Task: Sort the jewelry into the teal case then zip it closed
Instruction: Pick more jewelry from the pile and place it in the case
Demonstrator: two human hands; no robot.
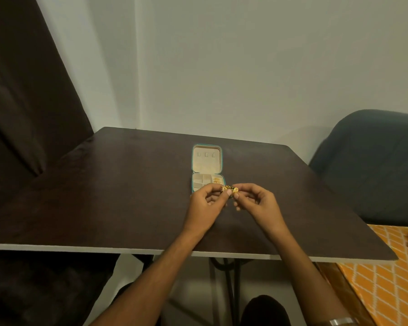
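Just below the middle of the frame, the left hand (206,200) and the right hand (257,200) meet fingertip to fingertip, each pinching one end of a small gold jewelry piece (230,189) with round gold ends, most likely a pair of earrings or a short linked piece; it is too small to tell which. It hangs above the near edge of the open teal case (207,169), which lies at the centre of the dark table (104,196), lid (207,158) flat toward the wall, cream compartments facing up, something gold already in the right-hand compartment (216,179). The risk, as I judge it, lies in the thin pinch: if either hand lets go early, the piece could drop onto the dark tabletop or roll off its near edge, or land in an occupied compartment and tangle. A blue-grey chair (375,165) stands at the right of the frame
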